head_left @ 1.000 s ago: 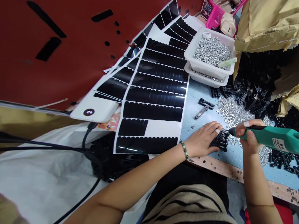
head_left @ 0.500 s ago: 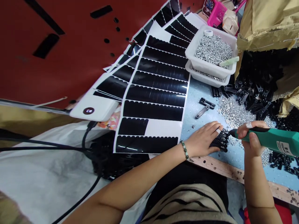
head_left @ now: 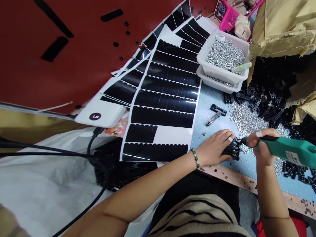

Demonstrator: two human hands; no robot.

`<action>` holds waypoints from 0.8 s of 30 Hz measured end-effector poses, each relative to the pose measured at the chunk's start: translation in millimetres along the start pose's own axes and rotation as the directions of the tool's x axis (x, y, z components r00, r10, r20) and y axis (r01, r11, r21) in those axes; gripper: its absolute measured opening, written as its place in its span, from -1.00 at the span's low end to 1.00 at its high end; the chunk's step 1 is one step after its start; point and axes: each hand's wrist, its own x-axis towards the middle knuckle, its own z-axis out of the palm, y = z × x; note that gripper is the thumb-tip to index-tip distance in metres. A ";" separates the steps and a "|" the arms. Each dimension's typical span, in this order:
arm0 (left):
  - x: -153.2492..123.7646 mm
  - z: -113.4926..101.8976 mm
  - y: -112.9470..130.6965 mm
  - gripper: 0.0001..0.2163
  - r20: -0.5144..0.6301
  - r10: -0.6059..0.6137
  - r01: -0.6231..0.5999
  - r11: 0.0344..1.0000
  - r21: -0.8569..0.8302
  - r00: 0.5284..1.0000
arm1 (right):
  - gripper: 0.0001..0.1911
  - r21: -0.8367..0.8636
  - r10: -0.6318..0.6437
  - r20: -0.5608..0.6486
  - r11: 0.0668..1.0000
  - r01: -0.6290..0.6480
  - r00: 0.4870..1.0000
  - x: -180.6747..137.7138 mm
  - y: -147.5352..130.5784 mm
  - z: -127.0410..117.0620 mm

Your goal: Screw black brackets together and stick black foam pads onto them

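Note:
My right hand (head_left: pixel 264 144) is wrapped around the front of a green electric screwdriver (head_left: pixel 291 148). The tool lies nearly level, its dark tip reaching left to a row of black plastic parts (head_left: pixel 233 148). Over the left end of that row rests my left hand (head_left: pixel 216 146), its fingers and thumb closed about the parts and hiding some of them. Small nuts (head_left: pixel 247 120) lie in a silvery heap just behind the screwdriver tip. Two joined black and grey pieces (head_left: pixel 214 118) sit behind my left hand.
A white tub of screws (head_left: pixel 225 54) stands on a second tub (head_left: pixel 222 84) at the back. Black parts spill from a brown paper sack (head_left: pixel 283 46) at right. Sheets of black stickers (head_left: pixel 164 102) cover the left side, beside a white power bank (head_left: pixel 101 113).
The screwdriver and my right hand have shifted slightly left, and the tool's rear end has dipped a little. My left hand stays on the black parts.

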 end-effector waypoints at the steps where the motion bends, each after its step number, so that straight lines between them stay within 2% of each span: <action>1: 0.0 0.0 0.0 -0.30 -0.002 0.001 -0.001 1.000 -0.001 1.000 | -0.85 0.039 -0.048 -0.015 0.998 0.048 0.999 -1.6 -3.8 0.2; 3: 0.1 0.0 -0.1 -0.30 -0.006 0.003 -0.003 1.000 -0.001 1.000 | -0.87 0.107 -0.114 -0.033 0.987 0.117 0.993 -4.7 -9.3 1.1; 8: 0.7 -0.5 0.0 -0.31 -0.004 0.008 -0.008 1.000 0.002 1.000 | -0.88 0.166 -0.099 -0.007 0.981 0.099 0.995 -7.6 -6.2 5.3; 17: 0.6 -0.4 1.3 -0.29 -0.012 0.001 -0.001 1.000 -0.007 1.000 | -0.88 0.129 -0.009 0.036 0.992 0.005 0.999 -5.4 -0.5 7.0; 24: 0.3 -0.4 1.0 -0.30 -0.011 -0.001 0.001 1.000 -0.020 1.000 | -0.85 0.099 -0.047 0.032 0.994 0.044 0.998 -2.6 2.2 8.1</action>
